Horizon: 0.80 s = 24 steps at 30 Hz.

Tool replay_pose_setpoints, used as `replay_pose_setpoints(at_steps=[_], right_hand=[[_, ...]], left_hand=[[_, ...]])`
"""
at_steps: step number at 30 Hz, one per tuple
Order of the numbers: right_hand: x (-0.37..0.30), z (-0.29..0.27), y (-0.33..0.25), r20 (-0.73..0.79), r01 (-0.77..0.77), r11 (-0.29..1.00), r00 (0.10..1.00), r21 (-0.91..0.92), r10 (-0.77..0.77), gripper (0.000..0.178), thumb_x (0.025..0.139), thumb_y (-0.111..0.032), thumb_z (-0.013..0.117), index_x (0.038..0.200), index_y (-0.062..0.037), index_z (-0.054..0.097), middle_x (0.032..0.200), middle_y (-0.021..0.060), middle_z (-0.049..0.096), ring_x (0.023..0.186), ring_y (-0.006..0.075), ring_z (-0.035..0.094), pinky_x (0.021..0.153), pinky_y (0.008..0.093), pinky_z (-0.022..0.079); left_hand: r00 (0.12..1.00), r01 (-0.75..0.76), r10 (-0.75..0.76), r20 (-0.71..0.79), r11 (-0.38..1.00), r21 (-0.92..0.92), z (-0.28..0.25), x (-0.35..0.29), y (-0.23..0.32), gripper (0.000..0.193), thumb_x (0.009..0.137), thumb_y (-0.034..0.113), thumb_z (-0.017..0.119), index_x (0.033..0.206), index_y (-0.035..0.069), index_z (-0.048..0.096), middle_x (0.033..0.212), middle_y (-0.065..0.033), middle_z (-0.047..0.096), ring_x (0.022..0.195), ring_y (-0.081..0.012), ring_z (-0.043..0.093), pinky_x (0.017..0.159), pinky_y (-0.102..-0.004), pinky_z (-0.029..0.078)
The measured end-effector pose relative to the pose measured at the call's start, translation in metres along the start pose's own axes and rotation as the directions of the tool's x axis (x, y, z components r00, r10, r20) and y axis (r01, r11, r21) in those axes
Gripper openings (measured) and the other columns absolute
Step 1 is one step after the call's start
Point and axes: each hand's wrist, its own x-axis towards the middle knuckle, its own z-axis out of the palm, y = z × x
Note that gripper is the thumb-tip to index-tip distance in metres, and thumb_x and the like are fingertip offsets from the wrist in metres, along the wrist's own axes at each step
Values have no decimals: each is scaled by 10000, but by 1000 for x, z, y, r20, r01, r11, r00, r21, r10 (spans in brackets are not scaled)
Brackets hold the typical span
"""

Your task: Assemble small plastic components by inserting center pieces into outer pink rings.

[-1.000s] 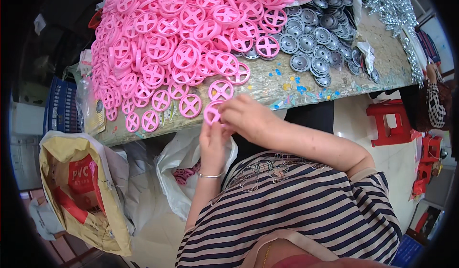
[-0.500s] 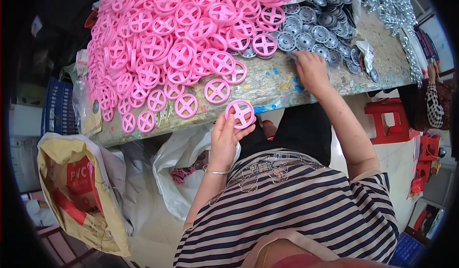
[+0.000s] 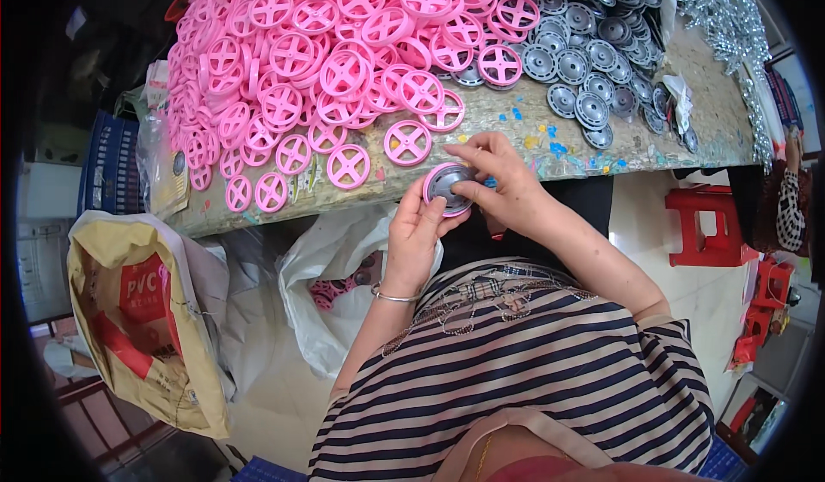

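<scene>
In front of my waist, just off the table edge, my left hand (image 3: 416, 240) grips a pink ring with spokes (image 3: 427, 183). A grey ribbed disc (image 3: 443, 183) sits in that ring and covers most of its spokes. My left thumb lies on the disc's near side. My right hand (image 3: 509, 183) is at the disc's right side, its thumb pressed on the disc's face and its fingers curved above the far rim. Nearest on the table is a loose pink spoked ring (image 3: 407, 143).
A big heap of pink rings (image 3: 292, 52) covers the table's left and middle. Grey discs (image 3: 574, 66) are piled to its right, with silver tinsel (image 3: 730, 35) beyond. Below the table edge stand a white bag (image 3: 301, 323), a yellowish sack (image 3: 90, 250) and a red stool (image 3: 706, 254).
My right hand has come from the grey pile to my left hand. A grey disc now lies in the pink ring, which was bare before. The view has shifted slightly.
</scene>
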Motion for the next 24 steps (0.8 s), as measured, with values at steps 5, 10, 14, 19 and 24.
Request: replay_pose_setpoints(at_steps=[5,10,14,19,24], right_hand=[[4,-7,-17,443,-643,666,758,379,479,268,896,-88,611,1154,-26,574,734,10,589,443,69,469,392,223,401],[2,-2,-21,408,-581,769,791,268,455,199,897,-91,610,1079,-15,581,758,25,595,463,67,484,378,235,387],[-6,17,-3,209,-157,943,973,292,97,213,902,-121,617,1085,-16,588,819,32,602,534,84,526,460,233,439],[3,4,4,232,-286,949,940,129,252,216,917,-176,601,1069,-22,603,910,102,577,830,179,582,749,317,482],[35,4,38,51,25,989,999,-146,-18,206,827,-104,643,1015,-35,594,956,142,568,905,332,559,789,389,460]], left_hand=[[1000,27,-28,8,999,29,-3,-4,1,372,982,60,447,1345,-10,411,1233,-120,532,1097,-201,571,911,-367,543],[999,-35,39,-29,992,118,-6,-10,-2,338,988,64,434,1314,-22,439,1212,-122,535,1072,-194,578,892,-362,555],[995,-65,76,-58,983,172,-7,-17,3,340,991,85,427,1313,-22,435,1212,-127,533,1076,-211,581,874,-364,560],[884,-203,320,-342,920,335,-48,-42,18,348,1003,155,412,1302,-20,446,1176,-108,554,1039,-191,582,794,-331,564],[920,145,226,-319,562,814,-137,-96,40,330,996,220,448,1200,-23,534,951,-119,626,777,-146,632,606,-278,536]])
